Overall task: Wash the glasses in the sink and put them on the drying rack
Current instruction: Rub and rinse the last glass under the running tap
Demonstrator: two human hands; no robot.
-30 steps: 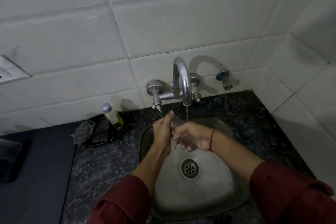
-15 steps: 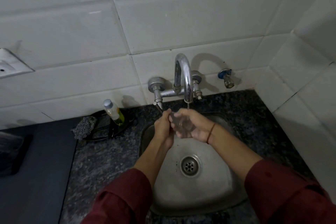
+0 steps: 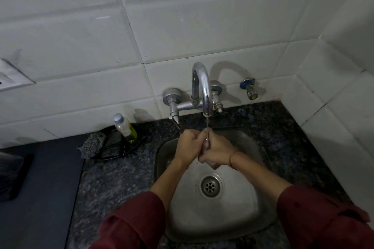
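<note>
A person stands at a small kitchen sink (image 3: pixel 212 224), seen from above, forearms reaching forward out of dark red sleeves (image 3: pixel 131 226). The two hands meet directly under the tap (image 3: pixel 202 87), with a clear glass (image 3: pixel 206 146) sandwiched between them. The left hand (image 3: pixel 190 143) is curled into a fist against the glass's left side. The right hand (image 3: pixel 218 150) wraps round it from the right and covers most of it. Only a narrow wet strip of glass shows between the knuckles, so its long axis is hard to read. It seems to slope from under the water down toward the person.

A thin stream of water (image 3: pixel 207 125) falls from the curved chrome spout straight onto that strip. Both hands are equally close, and the glass sits above the back of the basin, beyond the round drain (image 3: pixel 210 186).

The sink is dull brushed steel with rounded corners, set into a dark speckled stone bench (image 3: pixel 113 184). To the left, by the glossy white tiled wall (image 3: pixel 182 26), a small bottle (image 3: pixel 124 127) of yellow-green liquid stands on a black tray (image 3: pixel 113 153) beside a coarse grey scrubber (image 3: pixel 94 144). No drying rack is in view.
</note>
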